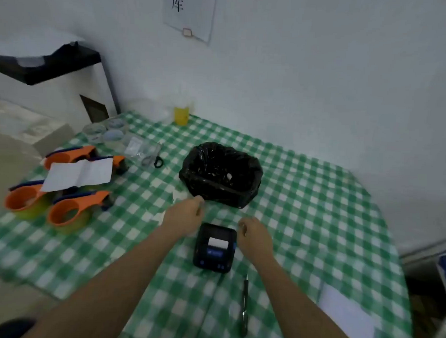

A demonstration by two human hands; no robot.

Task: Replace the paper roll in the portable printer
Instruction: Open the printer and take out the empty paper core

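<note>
A small black portable printer (214, 248) lies flat on the green checked tablecloth (316, 210), with white paper showing in its slot and a blue lit screen below it. My left hand (186, 215) hovers just left of and beyond the printer, fingers curled loosely; whether it holds anything is unclear. My right hand (255, 237) rests beside the printer's right edge, fingers bent inward, apparently touching its side. No separate paper roll is visible.
A bin lined with a black bag (220, 173) stands just behind the printer. Three orange tape dispensers (71, 209) and a white sheet (80, 175) lie at left. A black pen (244, 306) lies near me, a white pad (345, 317) at right, scissors (157, 159) and a yellow bottle (181, 114) farther back.
</note>
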